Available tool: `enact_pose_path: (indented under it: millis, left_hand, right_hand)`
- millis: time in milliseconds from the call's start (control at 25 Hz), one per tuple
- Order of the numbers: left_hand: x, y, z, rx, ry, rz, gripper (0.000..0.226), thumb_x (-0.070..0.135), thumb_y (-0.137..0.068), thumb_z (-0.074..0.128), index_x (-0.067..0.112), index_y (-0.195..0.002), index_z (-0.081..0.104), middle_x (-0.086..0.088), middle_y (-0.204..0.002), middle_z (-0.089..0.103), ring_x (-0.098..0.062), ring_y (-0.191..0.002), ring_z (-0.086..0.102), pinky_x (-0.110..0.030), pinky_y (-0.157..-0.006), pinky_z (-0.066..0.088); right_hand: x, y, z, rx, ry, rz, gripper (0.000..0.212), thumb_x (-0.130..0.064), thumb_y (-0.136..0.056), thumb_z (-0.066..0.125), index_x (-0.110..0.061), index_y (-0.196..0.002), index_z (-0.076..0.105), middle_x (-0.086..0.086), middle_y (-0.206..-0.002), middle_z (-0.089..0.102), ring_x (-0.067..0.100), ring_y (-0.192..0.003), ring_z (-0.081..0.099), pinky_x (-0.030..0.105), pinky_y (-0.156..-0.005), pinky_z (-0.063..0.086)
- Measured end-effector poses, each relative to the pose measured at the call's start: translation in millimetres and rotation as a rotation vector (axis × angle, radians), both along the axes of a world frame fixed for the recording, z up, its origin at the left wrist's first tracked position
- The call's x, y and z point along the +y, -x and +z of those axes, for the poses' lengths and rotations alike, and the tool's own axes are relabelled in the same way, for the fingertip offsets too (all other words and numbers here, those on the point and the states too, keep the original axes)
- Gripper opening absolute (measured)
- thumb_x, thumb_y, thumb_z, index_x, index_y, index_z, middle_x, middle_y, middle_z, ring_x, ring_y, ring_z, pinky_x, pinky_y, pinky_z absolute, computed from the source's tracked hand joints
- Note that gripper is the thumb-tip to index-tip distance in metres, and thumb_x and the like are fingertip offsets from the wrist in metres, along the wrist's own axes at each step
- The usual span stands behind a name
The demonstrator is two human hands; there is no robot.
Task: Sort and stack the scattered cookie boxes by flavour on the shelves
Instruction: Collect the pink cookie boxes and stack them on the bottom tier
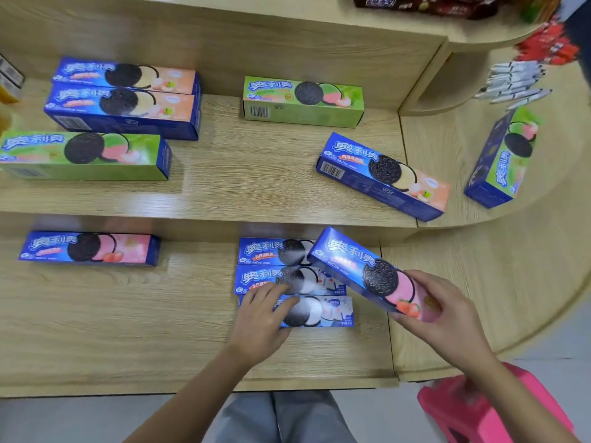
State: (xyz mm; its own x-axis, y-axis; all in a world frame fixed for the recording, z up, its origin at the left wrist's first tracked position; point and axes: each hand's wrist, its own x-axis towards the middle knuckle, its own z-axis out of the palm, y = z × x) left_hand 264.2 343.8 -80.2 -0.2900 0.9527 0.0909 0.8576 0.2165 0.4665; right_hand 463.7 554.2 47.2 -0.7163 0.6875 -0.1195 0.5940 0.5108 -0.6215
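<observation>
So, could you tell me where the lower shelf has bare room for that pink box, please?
Bare board lies between the lone pink box at the left and the white-cream boxes, and in front of it. It is crowded where the left hand presses those boxes.

Up at your top right you have dark brown snack packets (425,3) on the upper tier, red wrapped packets (550,47) just below, then a fan of silver-grey sachets (511,83). A bright pink plastic stool (473,407) sits bottom right on the grey floor (64,420).
</observation>
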Motion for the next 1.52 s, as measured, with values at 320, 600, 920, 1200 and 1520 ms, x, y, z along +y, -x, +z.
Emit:
enact_pose_path:
  millis: [320, 600, 920, 1200, 1520]
  left_hand:
    - [-40.1, 31.6, 73.2, -0.546, -0.209, 0.381, 0.058, 0.041, -0.07, 0.072, 0.025, -0.122, 0.049, 0.009, -0.121, 0.053, -0.007, -0.109, 0.051, -0.023, -0.089, 0.041]
    - [-173.6, 131.5, 115.7, -0.374, -0.271, 0.59, 0.068, 0.046, -0.059, 0.073, 0.038, -0.119, 0.042, 0.027, -0.119, 0.046, -0.002, -0.109, 0.047, -0.017, -0.087, 0.038]
    - [-280.5, 226.2, 48.4, -0.357, -0.066, 0.829, 0.074, 0.012, -0.055, 0.087, 0.016, -0.119, 0.05, 0.0, -0.109, 0.06, -0.019, -0.095, 0.058, -0.033, -0.077, 0.046]
    - [-291.0, 254.8, -0.4, -0.478, -0.095, 0.856, 0.071, 0.003, -0.053, 0.086, 0.012, -0.114, 0.051, 0.002, -0.103, 0.052, -0.024, -0.097, 0.056, -0.032, -0.081, 0.044]
    - [-276.2, 275.5, -6.7, -0.453, -0.071, 0.827, 0.084, 0.01, -0.054, 0.089, 0.004, -0.125, 0.045, -0.015, -0.118, 0.053, -0.031, -0.108, 0.049, -0.042, -0.093, 0.039]
  right_hand:
    - [-30.0, 52.5, 4.8, -0.038, 0.009, 0.195, 0.061, -0.049, -0.055, 0.066, -0.03, -0.113, 0.058, -0.017, -0.104, 0.063, 0.005, -0.095, 0.053, 0.004, -0.082, 0.034]
    - [-158.6, 189.3, -3.6, 0.068, 0.057, 0.472, 0.051, -0.042, -0.06, 0.068, -0.034, -0.108, 0.055, -0.011, -0.103, 0.065, 0.006, -0.093, 0.052, 0.015, -0.083, 0.038]
    - [-298.3, 303.4, -90.8, -0.046, 0.044, 0.377, 0.055, -0.032, -0.057, 0.067, -0.032, -0.111, 0.053, 0.001, -0.108, 0.058, 0.024, -0.1, 0.05, 0.039, -0.084, 0.044]
    - [-332.1, 329.1, -126.8, -0.058, 0.036, 0.152, 0.07, -0.018, -0.057, 0.074, -0.038, -0.118, 0.047, 0.01, -0.121, 0.046, 0.02, -0.111, 0.032, 0.047, -0.095, 0.041]
    - [-324.7, 336.4, -121.2, -0.019, 0.17, -0.247, 0.111, -0.022, -0.051, 0.087, -0.017, -0.139, 0.021, 0.014, -0.132, 0.033, 0.027, -0.122, 0.027, 0.022, -0.096, 0.02]
